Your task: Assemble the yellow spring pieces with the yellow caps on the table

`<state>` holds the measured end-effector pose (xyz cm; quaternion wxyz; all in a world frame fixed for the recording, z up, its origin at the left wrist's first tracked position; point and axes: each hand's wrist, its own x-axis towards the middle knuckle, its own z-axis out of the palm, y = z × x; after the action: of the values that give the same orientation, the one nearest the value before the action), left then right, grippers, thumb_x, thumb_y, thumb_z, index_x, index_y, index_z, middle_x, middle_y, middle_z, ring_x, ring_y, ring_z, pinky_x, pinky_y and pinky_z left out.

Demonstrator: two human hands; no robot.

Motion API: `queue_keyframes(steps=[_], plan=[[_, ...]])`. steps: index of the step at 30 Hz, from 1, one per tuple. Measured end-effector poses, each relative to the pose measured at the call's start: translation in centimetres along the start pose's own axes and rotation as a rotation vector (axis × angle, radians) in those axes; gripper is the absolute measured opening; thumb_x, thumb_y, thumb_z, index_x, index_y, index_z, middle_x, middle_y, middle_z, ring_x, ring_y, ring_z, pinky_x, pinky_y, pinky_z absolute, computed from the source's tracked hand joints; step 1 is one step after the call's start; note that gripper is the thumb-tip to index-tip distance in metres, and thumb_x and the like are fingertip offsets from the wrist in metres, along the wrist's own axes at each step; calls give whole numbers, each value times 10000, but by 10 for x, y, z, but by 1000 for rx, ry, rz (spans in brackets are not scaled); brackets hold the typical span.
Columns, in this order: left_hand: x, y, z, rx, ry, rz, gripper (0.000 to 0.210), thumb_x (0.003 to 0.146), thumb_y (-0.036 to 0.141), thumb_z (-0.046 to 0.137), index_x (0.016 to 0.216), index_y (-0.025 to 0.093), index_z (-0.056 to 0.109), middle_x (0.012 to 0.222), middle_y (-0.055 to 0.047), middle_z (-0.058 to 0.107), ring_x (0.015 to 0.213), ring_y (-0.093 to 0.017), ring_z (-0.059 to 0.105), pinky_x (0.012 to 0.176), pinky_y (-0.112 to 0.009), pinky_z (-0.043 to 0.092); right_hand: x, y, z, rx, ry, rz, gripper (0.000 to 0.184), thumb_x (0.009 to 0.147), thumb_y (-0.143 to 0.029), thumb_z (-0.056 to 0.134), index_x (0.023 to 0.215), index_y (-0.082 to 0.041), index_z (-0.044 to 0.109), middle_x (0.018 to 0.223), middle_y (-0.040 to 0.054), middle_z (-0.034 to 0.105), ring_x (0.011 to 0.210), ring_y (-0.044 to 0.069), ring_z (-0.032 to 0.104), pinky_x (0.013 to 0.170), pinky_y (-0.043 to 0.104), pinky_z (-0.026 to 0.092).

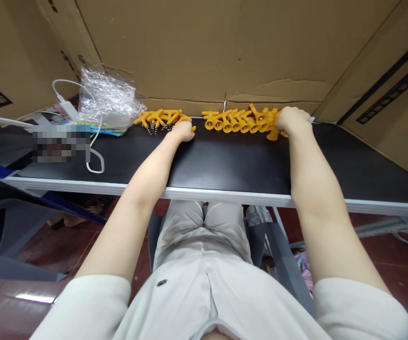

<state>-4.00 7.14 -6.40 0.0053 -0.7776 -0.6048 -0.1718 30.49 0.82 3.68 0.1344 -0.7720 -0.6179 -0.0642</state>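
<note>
My left hand [183, 131] is closed at the right end of a row of yellow corkscrews [157, 118]. These have T-shaped handles and bare metal spirals pointing toward me. A yellow handle end shows beside my left fingers. My right hand [293, 119] is curled over the right end of a second row, made of yellow T-handled pieces with flared, hollow bell ends [235, 123]. One of those bell pieces [257, 113] lies tilted on top of the others. My fingertips on both hands are partly hidden.
Crumpled clear plastic wrapping [106, 97] stands at the back left of the black tabletop [225, 165], beside a white cable [97, 160] and a blurred-out item. Cardboard walls [204, 52] close off the back and sides. A metal edge [225, 195] runs along the front.
</note>
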Motion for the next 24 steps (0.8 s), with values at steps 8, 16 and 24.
queue_keyframes(steps=[8,16,24], plan=[[0,15,-10,-189,253,-135,380,979,107,564,1354,132,614,1432,-276,684,1458,-432,650,1278,-604,491,-7,-44,31,409,-93,-326,301,883,-17,757,762,-226,577,825,100,682,1226,402,725,1210,630,518],[-11,29,-38,-295,443,-264,178,1163,312,500,1322,264,560,1454,-160,640,1481,-370,637,1205,-504,534,-23,-66,67,603,-38,-406,149,980,-257,764,1051,-248,633,1112,144,742,1314,422,672,1259,646,451],[-27,47,-70,-480,623,-554,227,1243,182,319,1176,221,533,1403,-86,678,1374,-177,601,1185,-358,467,-16,-67,83,700,-88,-368,364,863,-266,865,1136,-243,625,1106,96,740,1185,335,739,1216,563,542]])
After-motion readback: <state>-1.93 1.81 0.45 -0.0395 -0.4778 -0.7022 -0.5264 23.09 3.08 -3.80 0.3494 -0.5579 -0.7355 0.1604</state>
